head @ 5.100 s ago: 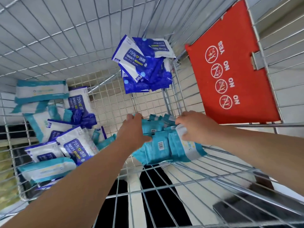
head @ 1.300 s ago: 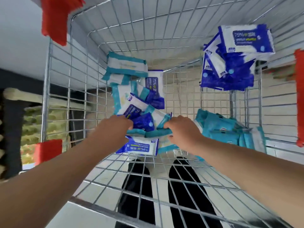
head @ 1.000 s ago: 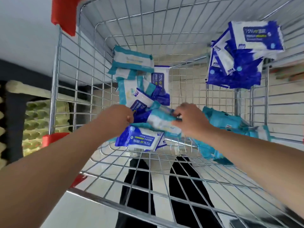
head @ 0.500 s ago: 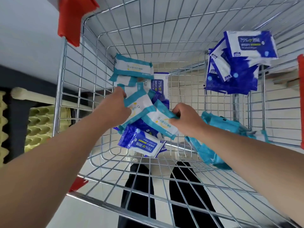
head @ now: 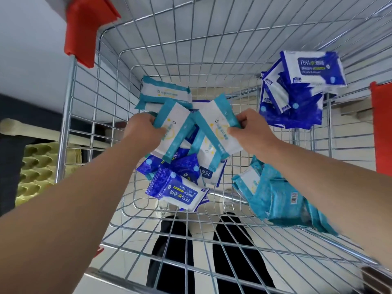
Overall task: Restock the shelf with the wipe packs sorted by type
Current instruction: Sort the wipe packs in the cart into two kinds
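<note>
Over a wire cart (head: 84, 115), a teal wipe pack (head: 176, 128) is gripped by the left hand (head: 146, 130), a second teal pack (head: 214, 124) by the right hand (head: 248, 130) (blue alcohol wipes (head: 180, 192) lie beneath); slippery film might be dropped, remixing types.

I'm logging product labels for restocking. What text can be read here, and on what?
"75%": top blue pack of the stack at right; the lines beneath are blurred.
"75%", "Alcohol Wipes", upside down: nearest blue pack.
"75%": middle blue pack just behind it.
Held teal packs: print too blurred.
Barcode on the teal pile: digits unreadable.
</note>
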Tool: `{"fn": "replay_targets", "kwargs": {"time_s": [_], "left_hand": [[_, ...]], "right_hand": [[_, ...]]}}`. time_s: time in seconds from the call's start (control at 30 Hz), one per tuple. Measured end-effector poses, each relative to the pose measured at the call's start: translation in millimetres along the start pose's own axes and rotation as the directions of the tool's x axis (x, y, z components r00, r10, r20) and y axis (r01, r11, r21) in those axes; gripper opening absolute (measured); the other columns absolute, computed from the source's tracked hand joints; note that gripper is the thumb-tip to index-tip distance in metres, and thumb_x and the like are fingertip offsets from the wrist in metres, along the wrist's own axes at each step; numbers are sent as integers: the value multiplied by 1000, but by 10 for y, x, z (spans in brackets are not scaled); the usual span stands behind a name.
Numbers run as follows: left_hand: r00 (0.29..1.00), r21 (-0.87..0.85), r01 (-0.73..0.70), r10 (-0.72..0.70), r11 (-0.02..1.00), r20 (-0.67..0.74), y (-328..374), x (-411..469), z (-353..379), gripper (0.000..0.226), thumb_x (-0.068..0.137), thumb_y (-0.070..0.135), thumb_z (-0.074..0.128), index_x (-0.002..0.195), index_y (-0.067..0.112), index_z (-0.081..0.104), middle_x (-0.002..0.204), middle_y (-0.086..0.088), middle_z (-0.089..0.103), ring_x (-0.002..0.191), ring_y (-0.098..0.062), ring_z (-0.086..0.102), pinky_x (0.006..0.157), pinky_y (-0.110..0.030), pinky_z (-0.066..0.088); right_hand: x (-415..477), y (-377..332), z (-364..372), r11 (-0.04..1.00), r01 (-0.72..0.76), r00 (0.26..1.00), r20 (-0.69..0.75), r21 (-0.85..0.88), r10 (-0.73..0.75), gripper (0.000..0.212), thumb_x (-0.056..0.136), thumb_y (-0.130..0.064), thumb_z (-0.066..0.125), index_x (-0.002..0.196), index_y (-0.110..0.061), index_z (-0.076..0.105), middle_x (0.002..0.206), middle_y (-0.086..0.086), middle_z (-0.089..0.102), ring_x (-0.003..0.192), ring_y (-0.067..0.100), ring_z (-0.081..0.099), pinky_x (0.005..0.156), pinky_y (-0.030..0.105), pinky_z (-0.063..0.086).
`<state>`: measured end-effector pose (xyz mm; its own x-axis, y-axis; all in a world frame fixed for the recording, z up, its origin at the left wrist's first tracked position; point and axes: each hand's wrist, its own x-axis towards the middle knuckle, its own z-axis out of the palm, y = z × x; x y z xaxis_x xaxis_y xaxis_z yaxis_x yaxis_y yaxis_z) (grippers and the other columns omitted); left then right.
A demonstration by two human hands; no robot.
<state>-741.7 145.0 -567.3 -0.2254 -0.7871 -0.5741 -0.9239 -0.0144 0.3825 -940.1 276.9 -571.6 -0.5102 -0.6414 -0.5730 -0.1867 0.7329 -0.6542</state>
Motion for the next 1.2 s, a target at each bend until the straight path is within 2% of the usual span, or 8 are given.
{"fn": "replay_targets", "kwargs": {"time_s": [0.07,0.2,0.33,0.53,0.67,0.77,0.97,1.2], "left_hand": [[999,8,-49,49,999,-11,45,-35,-46,19,86,24,68,97,8,66,73,0,54,61,-12,48,49,-23,34],[950,44,-269,273,962,-150,203,-200,-175,25,86,19,67,107,7,61,119,-10,48,79,-19,50,75,-24,39],[898,-46,-392,371,919,-235,450,-367,-403,24,91,16,60,112,11,51,117,-1,40,81,-14,49,73,-19,39],[918,-444,-284,374,850,128,894,-699,-161,53,86,3,64,118,32,33,99,7,62,78,-4,63,64,-18,52],[873,-389,-229,365,892,324,1087,-894,455,48,86,8,68,119,23,37,105,-1,64,83,-18,62,70,-26,50],[842,-275,-233,335,933,423,1195,-1027,908,39,86,16,69,118,16,47,109,2,60,91,-14,60,69,-15,46],[756,-175,-352,390,919,526,1384,-1262,1584,27,82,12,71,104,11,55,97,-2,59,89,-20,56,80,-26,43],[828,160,-431,319,888,461,1562,-1267,1899,54,65,40,85,106,19,57,106,0,52,97,-21,53,83,-35,48]], "right_hand": [[13,-15,11,1000,-26,999,24,-1,26,18,86,-10,62,95,-18,47,97,7,59,85,19,58,61,28,46],[22,-89,-90,998,-63,997,51,24,62,22,87,-8,60,101,-19,47,104,9,62,84,18,58,54,24,43],[-29,-191,-426,997,-66,994,92,32,63,22,85,-9,61,103,-18,51,102,6,67,88,20,64,64,29,50],[-321,23,-1169,986,-155,968,189,-57,163,24,83,-8,66,103,-18,55,103,5,66,92,23,65,85,44,53],[-577,448,-1527,960,-240,940,212,-145,268,32,82,-3,66,109,-16,54,103,6,66,94,25,65,87,45,53],[-682,771,-1676,913,-214,928,221,-348,301,40,80,-3,65,115,-17,54,107,4,64,96,21,63,85,34,52],[-771,1222,-1815,762,3,904,329,-647,275,18,83,-2,52,98,-8,60,100,8,63,89,22,60,50,15,35],[-762,1577,-1760,722,19,950,237,-692,202,37,76,-9,66,110,-7,50,99,11,56,89,29,60,66,27,43]]}}
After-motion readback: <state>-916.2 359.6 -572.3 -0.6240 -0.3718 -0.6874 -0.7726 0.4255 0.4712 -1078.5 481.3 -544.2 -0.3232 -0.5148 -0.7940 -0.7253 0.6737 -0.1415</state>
